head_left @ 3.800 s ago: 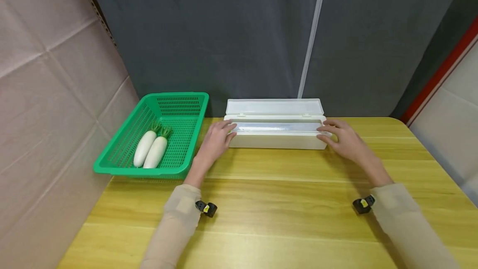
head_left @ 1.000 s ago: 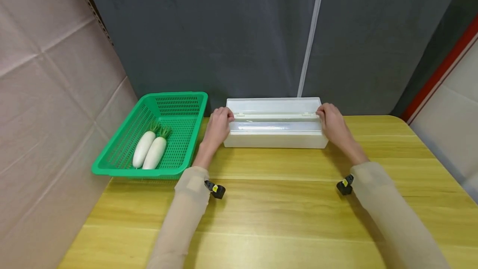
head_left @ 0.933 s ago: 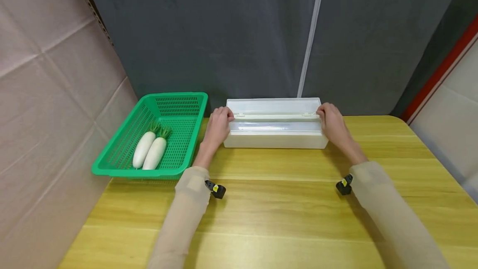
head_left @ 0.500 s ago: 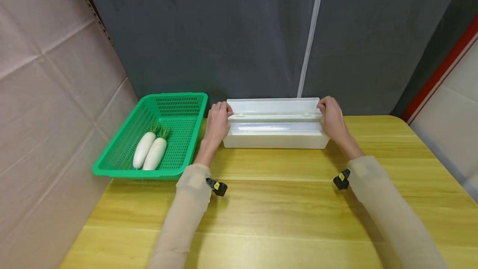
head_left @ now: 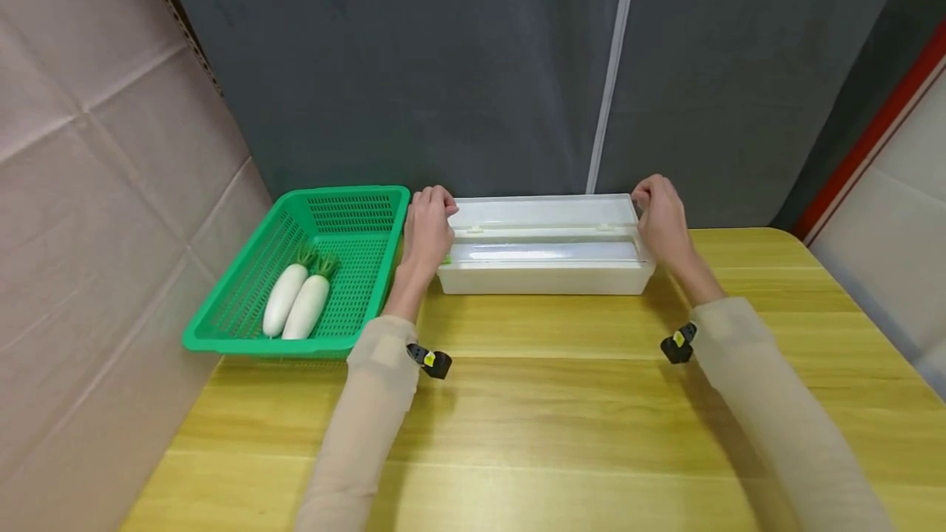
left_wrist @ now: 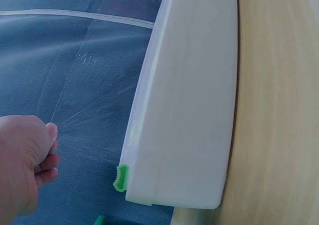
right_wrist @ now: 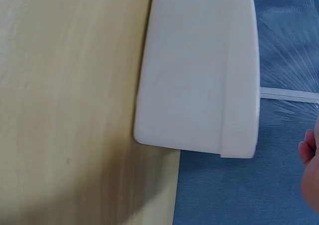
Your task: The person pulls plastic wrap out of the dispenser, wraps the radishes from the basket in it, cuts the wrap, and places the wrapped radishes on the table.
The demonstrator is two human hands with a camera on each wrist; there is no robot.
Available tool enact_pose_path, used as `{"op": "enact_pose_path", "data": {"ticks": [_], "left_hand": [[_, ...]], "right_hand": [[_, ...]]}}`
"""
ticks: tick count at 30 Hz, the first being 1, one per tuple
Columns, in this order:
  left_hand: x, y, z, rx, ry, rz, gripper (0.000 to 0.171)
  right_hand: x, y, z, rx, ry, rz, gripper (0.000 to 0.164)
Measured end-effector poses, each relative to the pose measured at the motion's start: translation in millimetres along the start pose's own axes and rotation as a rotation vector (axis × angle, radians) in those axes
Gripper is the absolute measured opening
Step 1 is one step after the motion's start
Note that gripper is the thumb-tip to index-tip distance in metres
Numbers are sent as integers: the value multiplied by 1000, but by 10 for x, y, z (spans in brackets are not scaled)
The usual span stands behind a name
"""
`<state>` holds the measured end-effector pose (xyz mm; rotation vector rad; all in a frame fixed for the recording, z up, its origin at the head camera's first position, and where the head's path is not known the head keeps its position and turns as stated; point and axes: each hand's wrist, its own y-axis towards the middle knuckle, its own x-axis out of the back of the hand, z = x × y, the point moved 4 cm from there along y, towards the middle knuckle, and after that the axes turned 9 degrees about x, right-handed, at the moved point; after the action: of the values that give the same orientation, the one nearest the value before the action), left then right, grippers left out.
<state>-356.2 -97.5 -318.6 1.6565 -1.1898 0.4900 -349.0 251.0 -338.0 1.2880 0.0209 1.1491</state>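
White plastic makes up the long dispenser box [head_left: 545,277], which sits on the yellow wooden counter [head_left: 547,417] close to the counter's far edge, in front of a dark grey curtain [head_left: 443,64]. A roll of clear film [head_left: 547,252] lies lengthwise inside the box. The translucent lid [head_left: 543,212] is raised at the back of the box, hinged along its rear edge.

The left hand [head_left: 427,224] is at the left end of the box, its fingers curled round the left corner of the lid. The right hand [head_left: 660,216] is at the right end of the box, its fingers curled round the right corner of the lid in the same way. Both forearms, in beige sleeves, reach across the counter toward the box.

From the left wrist view the box's white end wall [left_wrist: 189,110] shows a small green tab [left_wrist: 120,178] at its corner, with the hand's curled fingers [left_wrist: 47,150] just beside it.

Left of the box, close to its end, stands a green mesh basket [head_left: 244,327] on the counter. Two white radishes [head_left: 296,300] with green tops lie side by side in the basket, touching each other.
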Motion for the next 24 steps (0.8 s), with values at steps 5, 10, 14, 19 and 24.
{"op": "enact_pose_path", "data": {"ticks": [5, 10, 14, 19, 24], "left_hand": [[79, 59, -44, -30, 3, -17, 10], [170, 107, -91, -77, -8, -38, 13], [240, 143, -122, -96, 5, -43, 13], [327, 182, -156, -94, 7, -42, 11], [389, 238, -185, -105, -1, -47, 10]], "right_hand": [[58, 64, 19, 61, 4, -46, 12], [117, 134, 36, 76, -12, -58, 12], [153, 191, 66, 47, -15, -31, 13], [199, 257, 82, 18, -22, -19, 14], [259, 341, 104, 54, -22, -59, 13]]}}
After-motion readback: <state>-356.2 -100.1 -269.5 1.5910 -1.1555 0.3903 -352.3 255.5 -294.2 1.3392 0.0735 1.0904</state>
